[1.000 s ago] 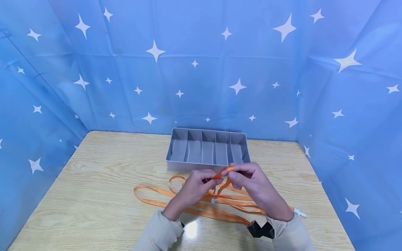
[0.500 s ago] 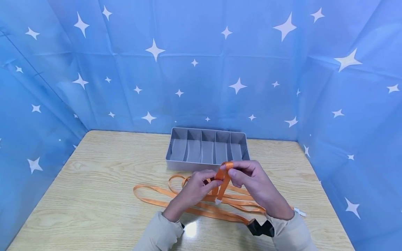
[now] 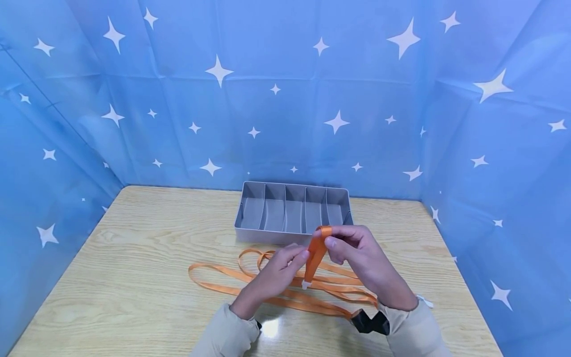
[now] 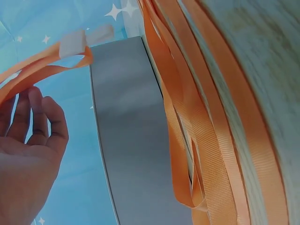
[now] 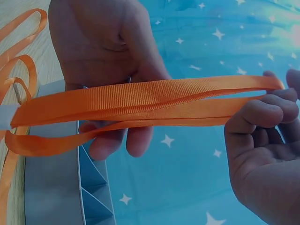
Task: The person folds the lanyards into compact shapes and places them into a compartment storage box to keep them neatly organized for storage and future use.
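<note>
A folded orange lanyard [image 3: 316, 253] hangs from my right hand [image 3: 363, 258], a white plastic clip [image 3: 306, 284] at its lower end. My right thumb and index finger hold the top of the loop; the right wrist view shows curled fingers [image 5: 262, 115] there. Beside the strap is my left hand [image 3: 276, 270], thumb tip at its edge. In the right wrist view the strap [image 5: 136, 96] crosses in front of the left fingers, which hang apart and loosely bent. The left wrist view shows those fingers [image 4: 44, 117] just below the strap, near the white clip [image 4: 72, 43].
More orange lanyard straps [image 3: 214, 286] lie in loops across the wooden table [image 3: 125, 277] under my hands. Behind them stands a grey divided tray [image 3: 267, 237]. A white clip [image 3: 426, 301] rests by my right sleeve. Blue star-printed curtains [image 3: 276, 59] border the table.
My right hand has risen slightly with the top of the loop. The strap now hangs straighter and flatter, the clip below. My left fingers, which pinched the strap earlier, have loosened at its edge.
</note>
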